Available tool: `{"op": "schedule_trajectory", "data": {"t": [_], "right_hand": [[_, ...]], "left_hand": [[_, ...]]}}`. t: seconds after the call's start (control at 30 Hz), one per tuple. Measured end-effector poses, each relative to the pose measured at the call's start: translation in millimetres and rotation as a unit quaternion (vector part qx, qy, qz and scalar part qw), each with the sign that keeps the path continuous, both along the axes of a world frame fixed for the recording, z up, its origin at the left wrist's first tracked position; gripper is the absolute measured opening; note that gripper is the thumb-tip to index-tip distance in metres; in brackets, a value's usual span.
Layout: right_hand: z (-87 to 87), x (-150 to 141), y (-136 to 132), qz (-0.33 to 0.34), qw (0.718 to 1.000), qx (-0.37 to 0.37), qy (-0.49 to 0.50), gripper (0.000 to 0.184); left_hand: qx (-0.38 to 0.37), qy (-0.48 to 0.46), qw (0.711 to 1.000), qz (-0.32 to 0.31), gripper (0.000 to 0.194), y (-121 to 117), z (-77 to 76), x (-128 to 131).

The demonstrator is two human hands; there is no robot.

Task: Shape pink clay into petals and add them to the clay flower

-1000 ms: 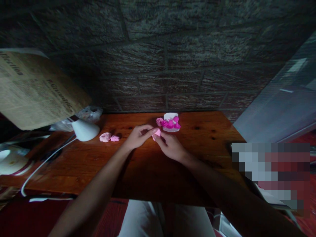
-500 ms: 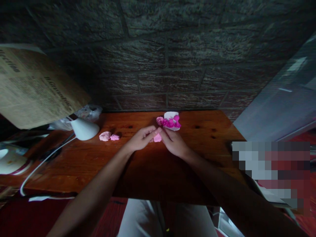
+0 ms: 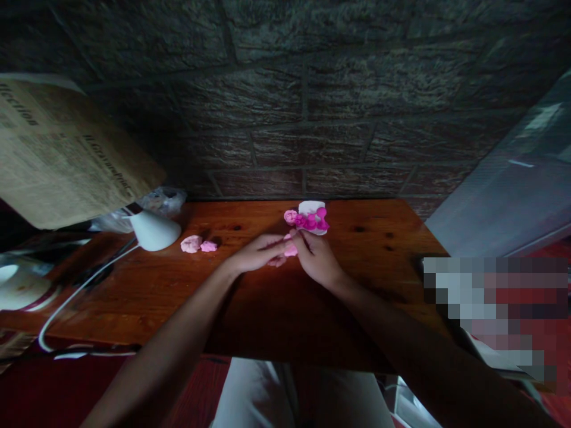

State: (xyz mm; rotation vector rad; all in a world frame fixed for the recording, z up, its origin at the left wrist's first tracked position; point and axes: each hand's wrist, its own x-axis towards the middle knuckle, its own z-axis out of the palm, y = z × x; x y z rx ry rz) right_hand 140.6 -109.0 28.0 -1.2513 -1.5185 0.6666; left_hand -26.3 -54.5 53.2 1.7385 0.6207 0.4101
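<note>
Between my fingertips is a small piece of bright pink modelling clay (image 3: 291,249). My left hand (image 3: 257,253) closes on it from the left, and my right hand (image 3: 316,257) pinches it from the right with the thumb in front. The fingers cover much of the piece. Just beyond my hands, a white slab (image 3: 311,207) lies on the table, partly covered by magenta clay shapes (image 3: 311,221). A pale pink, rose-like clay lump (image 3: 291,217) sits at their left end. Farther left rest a light pink clay lump (image 3: 191,244) and a smaller pink lump (image 3: 209,246).
The wooden table (image 3: 357,261) meets a dark stone wall (image 3: 276,89). At left are a white cone-shaped lamp base (image 3: 155,230) with a cable, a printed brown paper shade (image 3: 66,154), a plastic bag (image 3: 167,202) and a white cup (image 3: 22,291). A grey panel (image 3: 499,178) stands at right.
My left fingers have shifted around the pink clay, and more of them shows below it. The clay sits slightly farther right in view. The other lumps stay in place.
</note>
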Motion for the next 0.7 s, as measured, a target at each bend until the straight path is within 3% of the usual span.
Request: {"op": "schedule_trajectory", "data": {"t": [0.2,0.37,0.53,0.63,0.7], "right_hand": [[6.5,-0.8,-4.1,0.058,0.995,-0.065,0.052,0.04],[10.5,-3.3,-5.4,0.128,0.981,-0.069,0.126,0.044],[9.2,-2.5,-3.1,0.091,0.988,-0.055,0.116,0.045],[7.8,-3.3,-2.3,0.072,0.991,-0.013,0.11,0.049],[7.2,-4.0,-2.3,0.077,0.991,-0.001,0.111,0.052]], "left_hand": [[-0.06,-0.046,0.997,-0.035,0.044,-2.4,4.0,-1.8],[-0.072,-0.076,0.993,-0.051,0.044,-7.3,9.1,-1.8],[-0.055,-0.045,0.997,0.001,0.055,-5.3,2.7,-0.6],[-0.056,-0.004,0.998,-0.008,0.067,-4.4,0.5,-0.4],[-0.061,0.008,0.998,-0.013,0.062,-5.3,2.4,0.1]]}}
